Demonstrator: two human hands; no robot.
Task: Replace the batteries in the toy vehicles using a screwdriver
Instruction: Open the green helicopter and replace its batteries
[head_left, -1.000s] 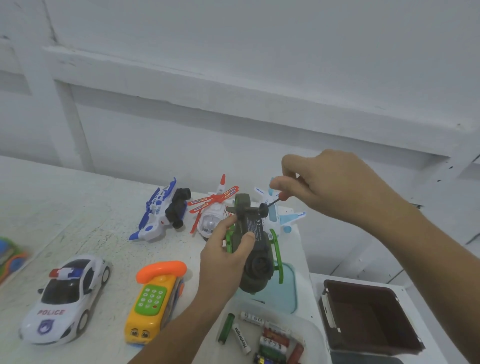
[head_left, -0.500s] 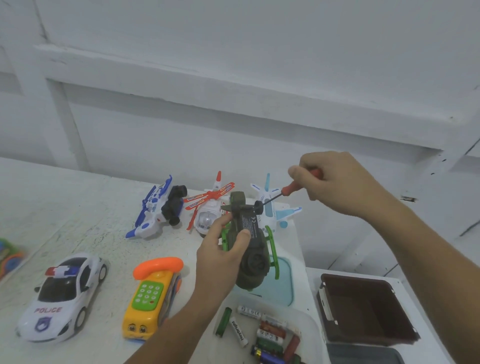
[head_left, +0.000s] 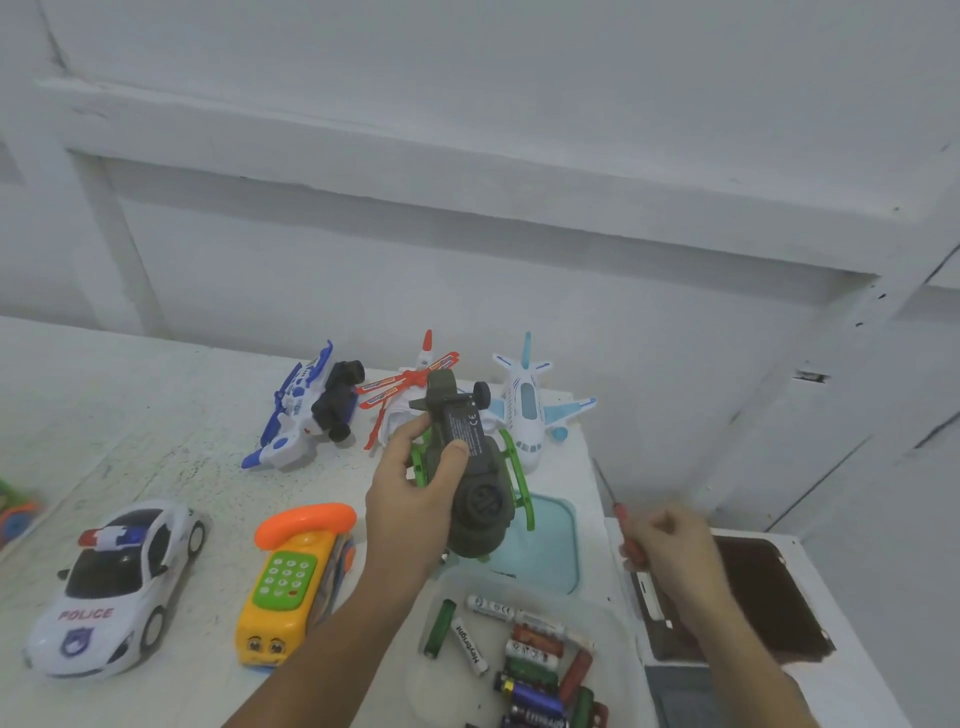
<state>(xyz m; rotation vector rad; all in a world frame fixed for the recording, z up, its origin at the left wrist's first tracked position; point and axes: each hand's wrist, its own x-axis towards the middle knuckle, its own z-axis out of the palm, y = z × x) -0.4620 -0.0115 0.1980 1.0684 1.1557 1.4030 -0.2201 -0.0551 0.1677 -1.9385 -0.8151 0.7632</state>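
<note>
Down and to the right has gone the right hand, off the toy helicopter's underside where it was working half a second ago. It now hovers blurred at the near edge of the brown bin, fingers curled round the red-handled screwdriver, whose shaft points up and away. The left hand keeps its grip on the olive-green helicopter, belly up above the table, thumb pressed on a dark label that carries a "CE" mark; its smaller print is unreadable.

A white car at near left reads "POLICE" on its bonnet. Beside it lies a yellow toy phone with an orange handset. Loose batteries sit in a clear tub below the helicopter; their lettering is too blurred to read surely. Behind stands a white and blue airplane.
</note>
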